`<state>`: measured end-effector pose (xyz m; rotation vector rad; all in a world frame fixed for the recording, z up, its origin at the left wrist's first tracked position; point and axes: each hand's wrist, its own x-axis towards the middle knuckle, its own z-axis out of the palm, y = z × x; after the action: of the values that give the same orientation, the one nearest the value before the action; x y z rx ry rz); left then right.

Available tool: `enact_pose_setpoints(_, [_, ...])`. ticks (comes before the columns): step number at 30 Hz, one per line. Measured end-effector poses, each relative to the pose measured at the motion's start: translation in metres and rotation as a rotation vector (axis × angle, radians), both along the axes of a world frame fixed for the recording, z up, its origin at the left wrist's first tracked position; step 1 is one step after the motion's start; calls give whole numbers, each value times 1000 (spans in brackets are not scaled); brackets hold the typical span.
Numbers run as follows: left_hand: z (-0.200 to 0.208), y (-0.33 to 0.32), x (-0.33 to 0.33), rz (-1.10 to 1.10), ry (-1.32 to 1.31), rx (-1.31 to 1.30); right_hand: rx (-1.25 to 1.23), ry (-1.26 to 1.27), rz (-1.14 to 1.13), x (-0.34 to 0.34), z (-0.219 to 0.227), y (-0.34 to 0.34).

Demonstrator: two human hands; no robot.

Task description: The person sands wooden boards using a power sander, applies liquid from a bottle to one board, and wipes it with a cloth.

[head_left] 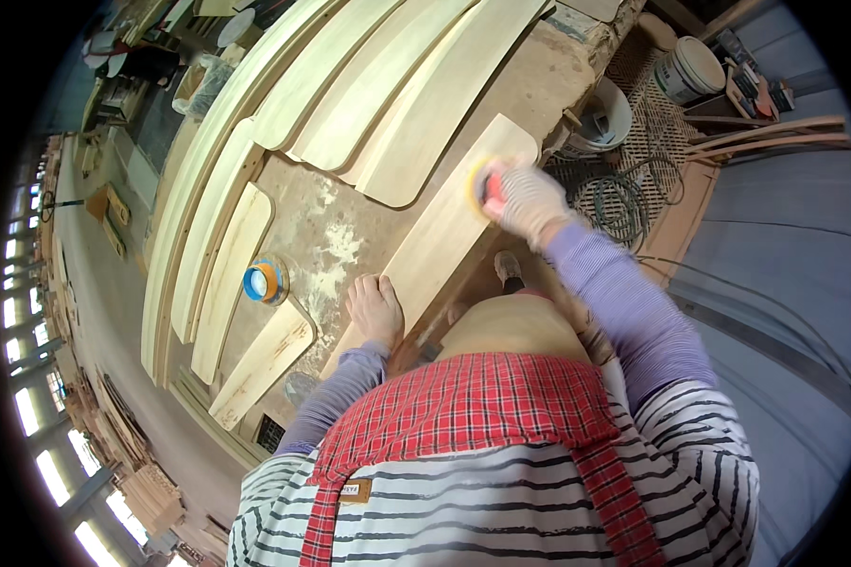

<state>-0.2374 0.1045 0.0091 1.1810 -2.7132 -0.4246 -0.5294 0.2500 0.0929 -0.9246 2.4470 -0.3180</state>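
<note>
A long pale wooden board [430,246] with rounded corners lies slantwise at the near edge of the worktable. On its far right part rests a round sanding pad [477,194] with a yellow rim and a red and dark top. My right hand [531,203], in a pale striped glove and slightly blurred, is closed on this pad. Bare and flat, my left hand [375,310] lies across the board's lower left part, fingers stretched out. To its left, a roll of tape [265,281], blue and orange, stands by a shorter board [267,364] with brown marks.
Several curved wooden boards [430,123] lie side by side across the far and left parts of the dusty table [304,210]. Beyond the right end are a white bucket [607,118], a lidded tub [690,71], coiled hoses [619,208] and thin wooden strips [775,140].
</note>
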Motion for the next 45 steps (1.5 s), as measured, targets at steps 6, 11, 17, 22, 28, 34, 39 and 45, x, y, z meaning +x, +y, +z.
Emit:
enact_pose_setpoints(6, [1, 2, -1, -3, -16, 23, -39, 164, -207, -109, 1, 5])
enact_pose_setpoints(11, [0, -2, -1, -1, -24, 21, 13, 193, -86, -106, -4, -1])
enact_pose_setpoints(17, [1, -1, -3, 4, 14, 5, 22, 157, -139, -111, -2, 2])
enact_pose_setpoints(22, [6, -1, -9, 2, -19, 47, -103, 188, -216, -102, -7, 13])
enact_pose_setpoints(28, [-1, -5, -6, 14, -16, -5, -70, -48, 101, 54, 13, -4])
enact_pose_setpoints(34, [-4, -3, 6, -28, 3, 2, 35, -201, 277, 134, -26, -20])
enact_pose_setpoints(39, [-5, 1, 11, -21, 25, -14, -41, 39, -71, -13, 12, -11])
enact_pose_setpoints(45, [3, 0, -2, -21, -29, 20, -56, 153, -317, -101, -4, -6])
